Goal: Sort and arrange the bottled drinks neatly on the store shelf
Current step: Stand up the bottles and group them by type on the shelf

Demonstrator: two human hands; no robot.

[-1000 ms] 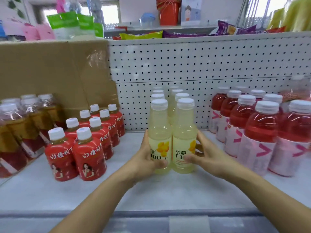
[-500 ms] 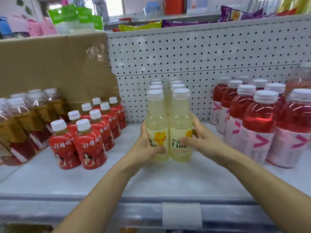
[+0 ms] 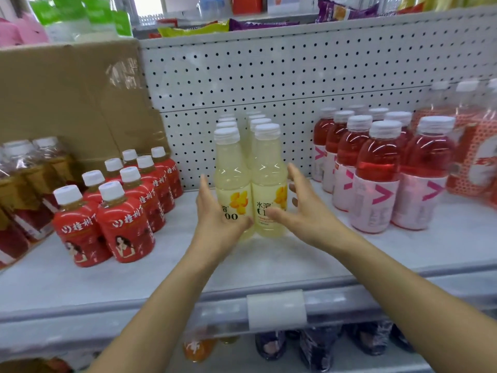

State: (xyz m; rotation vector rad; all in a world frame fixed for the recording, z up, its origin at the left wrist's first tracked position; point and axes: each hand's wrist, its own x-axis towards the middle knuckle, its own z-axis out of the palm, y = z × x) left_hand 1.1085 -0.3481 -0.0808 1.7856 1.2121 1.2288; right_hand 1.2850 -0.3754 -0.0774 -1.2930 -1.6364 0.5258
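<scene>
Two rows of pale yellow drink bottles with white caps stand in the middle of the white shelf (image 3: 269,265), running back to the pegboard. My left hand (image 3: 217,219) lies against the left front bottle (image 3: 231,181), fingers straight up its side and thumb across the label. My right hand (image 3: 304,211) is beside the right front bottle (image 3: 269,179) with fingers spread, its thumb touching the label. Neither hand is curled round a bottle.
Small red-labelled bottles (image 3: 123,222) stand in two rows at the left, with wrapped brown tea bottles (image 3: 24,179) and a cardboard sheet (image 3: 67,103) beyond. Pink-red drink bottles (image 3: 376,184) fill the right. A price-tag holder (image 3: 275,309) sits on the shelf's front lip.
Both hands have loosened from gripping the two front yellow bottles, and their fingers have straightened. The view has pulled back and tilted down, showing the lower shelf.
</scene>
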